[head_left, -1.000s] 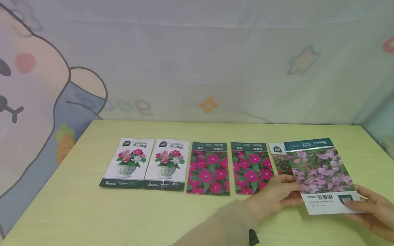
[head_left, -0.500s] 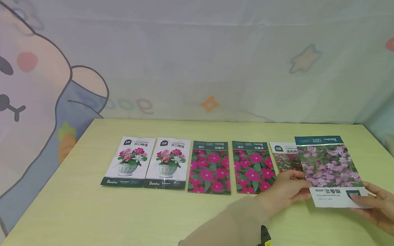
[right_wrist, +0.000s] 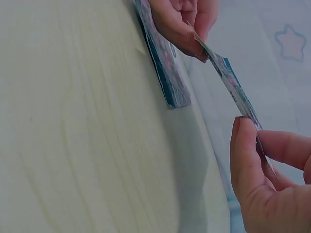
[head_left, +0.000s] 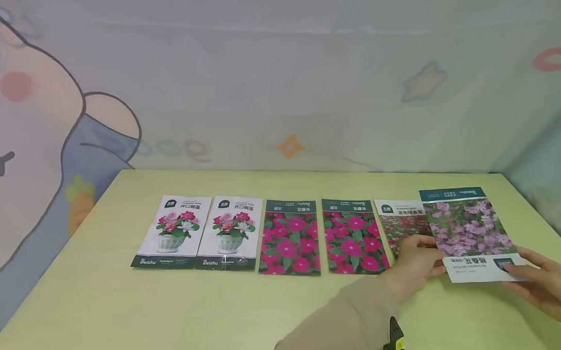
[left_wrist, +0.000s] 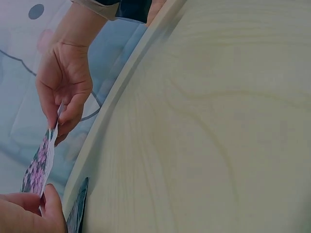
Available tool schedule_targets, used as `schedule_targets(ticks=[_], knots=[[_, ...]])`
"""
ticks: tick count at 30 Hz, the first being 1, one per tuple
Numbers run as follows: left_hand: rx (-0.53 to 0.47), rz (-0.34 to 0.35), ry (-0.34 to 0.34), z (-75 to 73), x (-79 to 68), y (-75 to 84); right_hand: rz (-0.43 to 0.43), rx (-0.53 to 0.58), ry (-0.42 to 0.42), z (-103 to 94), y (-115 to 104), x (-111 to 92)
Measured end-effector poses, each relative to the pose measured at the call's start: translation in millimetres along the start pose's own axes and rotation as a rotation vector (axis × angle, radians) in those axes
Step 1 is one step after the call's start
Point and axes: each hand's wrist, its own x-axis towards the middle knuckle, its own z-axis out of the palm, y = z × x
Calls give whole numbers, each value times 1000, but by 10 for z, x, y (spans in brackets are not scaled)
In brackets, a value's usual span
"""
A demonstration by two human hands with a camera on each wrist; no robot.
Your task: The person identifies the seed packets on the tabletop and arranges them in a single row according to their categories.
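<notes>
A seed packet with pink-purple flowers (head_left: pixel 469 228) is held up over the right part of the table, its green band pointing away. My left hand (head_left: pixel 414 264) pinches its left edge near the lower corner. On the opposite side, my right hand (head_left: pixel 543 282) grips the lower right corner, thumb on the white label. Both wrist views show the packet nearly edge-on between thumb and fingers of the left hand (left_wrist: pixel 31 213) and the right hand (right_wrist: pixel 272 179). Beneath and left of it lies a red-flower packet (head_left: pixel 401 225), partly covered by the held packet and my left hand.
Farther left on the pale wooden table (head_left: pixel 187 311), two magenta-flower packets (head_left: pixel 289 242) (head_left: pixel 352 239) and two white potted-lotus packets (head_left: pixel 176 228) (head_left: pixel 229 230) lie in one row. A printed cloth (head_left: pixel 246 81) hangs behind the table's back edge.
Both hands have carried the held packet right and slightly away, uncovering more of the red-flower packet. The head view has shifted a little; the packets in the row stay put.
</notes>
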Motion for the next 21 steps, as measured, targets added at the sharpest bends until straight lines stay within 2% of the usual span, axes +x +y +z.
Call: schedule_targets(ticks=[5, 11, 16, 21], knots=[[2, 22, 48, 23, 42, -22, -21, 25, 14, 36, -1, 30], [11, 76, -22, 73, 22, -42, -63, 28, 11, -29, -13, 55], [-60, 48, -11, 155, 4, -119, -67, -24, 61, -114, -46, 91], [-109, 46, -25, 191, -12, -161, -70, -58, 63, -189, -75, 165]])
